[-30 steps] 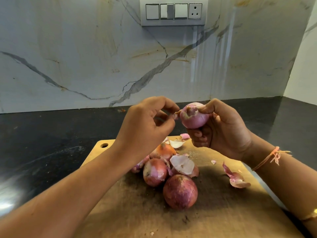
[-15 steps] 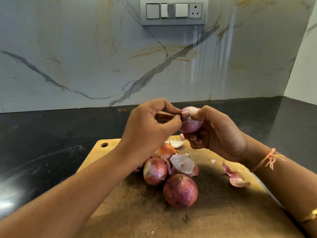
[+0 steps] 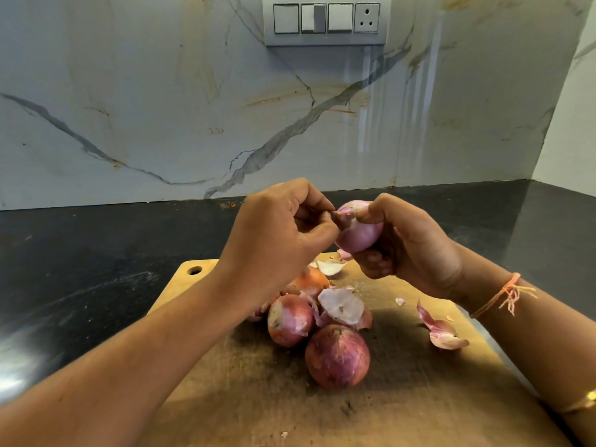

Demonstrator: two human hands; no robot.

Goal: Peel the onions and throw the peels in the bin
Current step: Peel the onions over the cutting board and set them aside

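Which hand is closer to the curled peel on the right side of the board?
Right. The right hand, gripping an onion, is just behind the peel; the left hand picks at that onion farther left.

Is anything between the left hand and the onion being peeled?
Nothing visible does. The left hand pinches the skin at the tip of the onion directly, while the right hand grips it above the board.

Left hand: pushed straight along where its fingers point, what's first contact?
The onion in the right hand. The left hand already pinches at its top end, so contact looks immediate.
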